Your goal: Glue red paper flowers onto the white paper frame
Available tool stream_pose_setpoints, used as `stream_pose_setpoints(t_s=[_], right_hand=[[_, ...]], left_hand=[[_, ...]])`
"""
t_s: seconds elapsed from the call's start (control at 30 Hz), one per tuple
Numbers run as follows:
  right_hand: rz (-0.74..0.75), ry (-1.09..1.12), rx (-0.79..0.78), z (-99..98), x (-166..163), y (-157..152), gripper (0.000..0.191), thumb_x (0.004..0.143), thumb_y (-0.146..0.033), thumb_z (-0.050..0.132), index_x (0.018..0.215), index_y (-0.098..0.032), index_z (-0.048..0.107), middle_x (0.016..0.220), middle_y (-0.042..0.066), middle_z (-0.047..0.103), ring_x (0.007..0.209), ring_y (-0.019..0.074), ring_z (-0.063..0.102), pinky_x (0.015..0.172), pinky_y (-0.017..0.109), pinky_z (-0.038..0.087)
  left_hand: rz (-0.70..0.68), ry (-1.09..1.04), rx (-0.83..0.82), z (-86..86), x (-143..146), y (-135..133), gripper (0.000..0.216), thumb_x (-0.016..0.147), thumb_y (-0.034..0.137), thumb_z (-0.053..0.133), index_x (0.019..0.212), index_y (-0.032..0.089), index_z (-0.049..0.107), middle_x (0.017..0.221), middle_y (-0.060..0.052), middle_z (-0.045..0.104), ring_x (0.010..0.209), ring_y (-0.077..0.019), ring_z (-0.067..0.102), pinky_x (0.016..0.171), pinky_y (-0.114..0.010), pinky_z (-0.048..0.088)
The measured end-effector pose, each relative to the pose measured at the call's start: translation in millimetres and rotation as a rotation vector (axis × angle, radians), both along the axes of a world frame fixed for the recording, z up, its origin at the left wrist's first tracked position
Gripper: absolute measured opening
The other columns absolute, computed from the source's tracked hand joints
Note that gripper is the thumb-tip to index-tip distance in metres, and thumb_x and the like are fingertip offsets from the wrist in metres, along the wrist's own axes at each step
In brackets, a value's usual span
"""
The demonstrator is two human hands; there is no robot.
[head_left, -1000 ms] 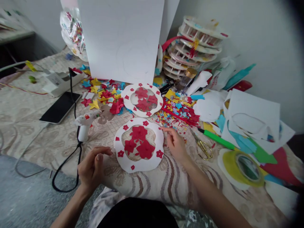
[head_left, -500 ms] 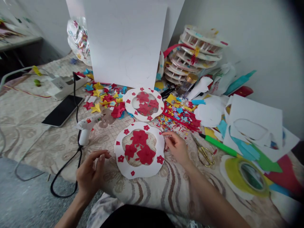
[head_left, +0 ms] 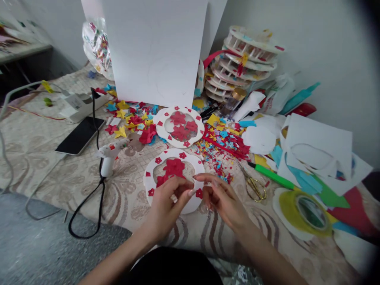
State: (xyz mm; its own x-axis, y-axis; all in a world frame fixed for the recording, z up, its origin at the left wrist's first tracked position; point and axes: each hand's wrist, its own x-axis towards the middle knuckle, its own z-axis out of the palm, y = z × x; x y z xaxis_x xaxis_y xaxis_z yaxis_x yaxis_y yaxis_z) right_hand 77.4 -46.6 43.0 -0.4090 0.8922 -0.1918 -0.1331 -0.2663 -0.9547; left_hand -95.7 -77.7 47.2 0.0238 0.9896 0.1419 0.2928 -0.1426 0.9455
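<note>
My left hand [head_left: 168,202] and my right hand [head_left: 223,198] meet fingertip to fingertip over the right side of the near white paper ring [head_left: 151,174]. The ring has red paper flowers [head_left: 174,167] in its middle and small red flowers around its rim. Both hands have their fingers pinched together; whether a small piece sits between them is too small to tell. A second matching ring [head_left: 179,126] lies just behind the first. Behind my right hand is a pile of red, yellow and blue paper scraps [head_left: 221,144].
A white glue gun [head_left: 108,154] with a black cord stands left of the ring, beside a dark phone [head_left: 80,135]. Gold scissors [head_left: 252,183] and a green marker [head_left: 273,176] lie to the right. A white board [head_left: 156,49], stacked rings [head_left: 243,59] and cut paper sheets [head_left: 319,146] fill the back and right.
My left hand moved right, from the cloth left of the ring onto the ring. My right hand drew in from the scrap pile to meet it.
</note>
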Motion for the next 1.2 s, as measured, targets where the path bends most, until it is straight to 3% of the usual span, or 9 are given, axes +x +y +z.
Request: stream_pose_setpoints(t_s=[0.07, 0.13, 0.2, 0.33, 0.43, 0.67, 0.93, 1.03, 1.2], right_hand=[[-0.027, -0.006, 0.081, 2.2, 0.4, -9.9, 0.029, 0.092, -0.039, 0.042, 0.107, -0.025, 0.063, 0.091, 0.004, 0.063, 0.047, 0.0069, 0.048, 0.041, 0.021, 0.038], [-0.044, -0.052, 0.179, 3.3, 1.9, -19.7, 0.028, 0.092, -0.036, 0.042, 0.111, -0.028, 0.062, 0.12, 0.007, 0.053, 0.052, 0.0066, 0.051, 0.044, 0.024, 0.043], [-0.04, -0.099, 0.243, 2.7, 3.5, -30.2, 0.03, 0.092, -0.033, 0.042, 0.117, -0.031, 0.059, 0.129, 0.008, 0.046, 0.056, 0.0077, 0.054, 0.049, 0.027, 0.047], [-0.098, -0.024, 0.229, -4.0, 6.6, -49.7, 0.033, 0.092, -0.034, 0.041, 0.123, -0.033, 0.054, 0.132, 0.009, 0.045, 0.058, 0.0098, 0.054, 0.048, 0.029, 0.048], [-0.158, 0.09, 0.11, -5.5, 10.9, -54.7, 0.036, 0.091, -0.042, 0.041, 0.122, -0.03, 0.056, 0.121, 0.01, 0.055, 0.05, 0.0086, 0.049, 0.04, 0.026, 0.042], [-0.252, 0.304, -0.158, 9.0, 26.6, -39.6, 0.039, 0.092, -0.043, 0.037, 0.123, -0.028, 0.056, 0.134, 0.011, 0.049, 0.041, 0.0027, 0.039, 0.033, 0.021, 0.03], [-0.198, 0.151, -0.037, 5.7, 31.4, -50.3, 0.044, 0.091, -0.047, 0.039, 0.132, -0.033, 0.045, 0.139, 0.012, 0.044, 0.042, 0.0038, 0.045, 0.035, 0.023, 0.034], [-0.149, -0.06, 0.1, 3.9, 37.2, -62.4, 0.048, 0.09, -0.043, 0.045, 0.137, -0.036, 0.036, 0.137, 0.011, 0.046, 0.047, 0.0061, 0.05, 0.046, 0.027, 0.044], [-0.231, -0.234, 0.24, -2.4, 61.2, -49.8, 0.035, 0.092, -0.035, 0.042, 0.127, -0.032, 0.047, 0.115, 0.008, 0.063, 0.039, 0.0043, 0.039, 0.035, 0.022, 0.032]], left_hand=[[0.0, -0.105, -0.086, -0.8, 12.0, 8.1, 0.018, 0.08, 0.035, 0.061, 0.083, 0.017, 0.063, 0.075, -0.003, 0.065, 0.064, -0.0113, 0.057, 0.058, -0.022, 0.045], [0.026, -0.195, -0.156, -3.4, 19.7, 12.9, 0.024, 0.075, 0.039, 0.066, 0.077, 0.015, 0.061, 0.067, -0.002, 0.062, 0.058, -0.0109, 0.054, 0.052, -0.022, 0.042], [0.022, -0.253, -0.197, -5.5, 24.0, 13.7, 0.027, 0.074, 0.041, 0.066, 0.072, 0.015, 0.06, 0.061, -0.001, 0.059, 0.053, -0.0103, 0.051, 0.049, -0.022, 0.039], [-0.104, -0.276, -0.173, -4.2, 28.3, 7.5, 0.027, 0.082, 0.039, 0.057, 0.069, 0.015, 0.055, 0.06, 0.0, 0.053, 0.054, -0.0092, 0.046, 0.05, -0.022, 0.035], [-0.164, -0.217, -0.119, -1.9, 32.6, 2.4, 0.028, 0.087, 0.036, 0.049, 0.068, 0.016, 0.05, 0.064, 0.001, 0.049, 0.06, -0.0088, 0.043, 0.055, -0.022, 0.033], [-0.059, -0.199, -0.267, -8.7, 43.3, 0.2, 0.042, 0.092, 0.042, 0.035, 0.059, 0.017, 0.037, 0.053, 0.005, 0.035, 0.05, -0.0066, 0.031, 0.049, -0.021, 0.027], [-0.14, -0.319, -0.283, -9.2, 51.7, 9.4, 0.027, 0.08, 0.04, 0.06, 0.082, 0.013, 0.057, 0.067, 0.0, 0.056, 0.058, -0.0087, 0.05, 0.055, -0.02, 0.039], [-0.185, -0.229, -0.273, -9.4, 53.5, 9.2, 0.03, 0.084, 0.042, 0.052, 0.074, 0.014, 0.055, 0.061, 0.002, 0.052, 0.055, -0.0079, 0.046, 0.053, -0.02, 0.036], [-0.388, 0.013, -0.159, -7.7, 56.4, 1.4, 0.031, 0.092, 0.031, 0.037, 0.071, 0.014, 0.051, 0.066, 0.0, 0.052, 0.063, -0.0083, 0.048, 0.06, -0.019, 0.036]])
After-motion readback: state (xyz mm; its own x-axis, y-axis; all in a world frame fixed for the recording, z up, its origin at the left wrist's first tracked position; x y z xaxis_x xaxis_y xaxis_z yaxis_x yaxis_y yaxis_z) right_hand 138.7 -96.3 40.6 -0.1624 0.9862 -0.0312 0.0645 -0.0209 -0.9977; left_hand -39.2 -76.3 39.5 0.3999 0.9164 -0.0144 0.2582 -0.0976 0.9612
